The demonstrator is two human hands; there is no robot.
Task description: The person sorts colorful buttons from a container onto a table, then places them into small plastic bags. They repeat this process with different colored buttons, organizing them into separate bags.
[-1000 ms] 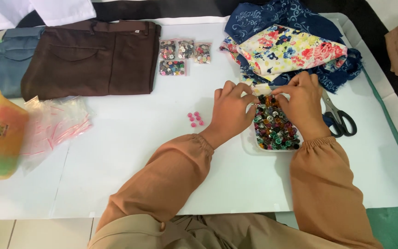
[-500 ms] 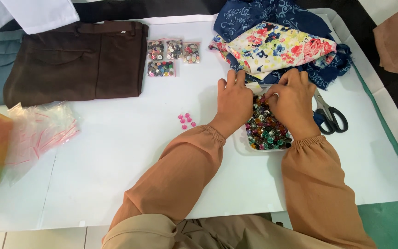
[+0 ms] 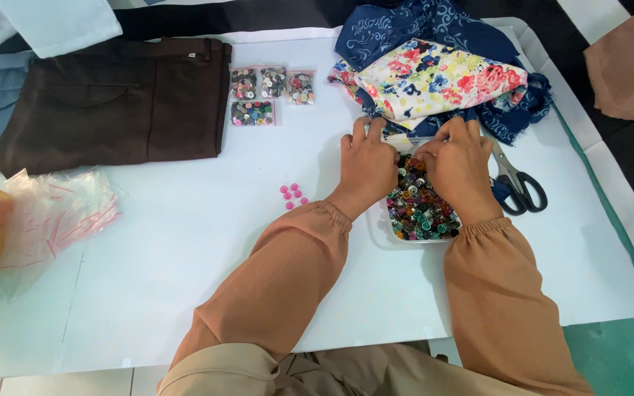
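Holding mixed buttons [image 3: 420, 213], tray [image 3: 377, 229].

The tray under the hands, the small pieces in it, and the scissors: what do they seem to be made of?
The tray looks like clear or whitish plastic, with a thin translucent rim. The small pieces seem to be glossy plastic buttons or beads, many-coloured and catching light. The scissors show pale metal blades and dark, probably plastic, handle loops.
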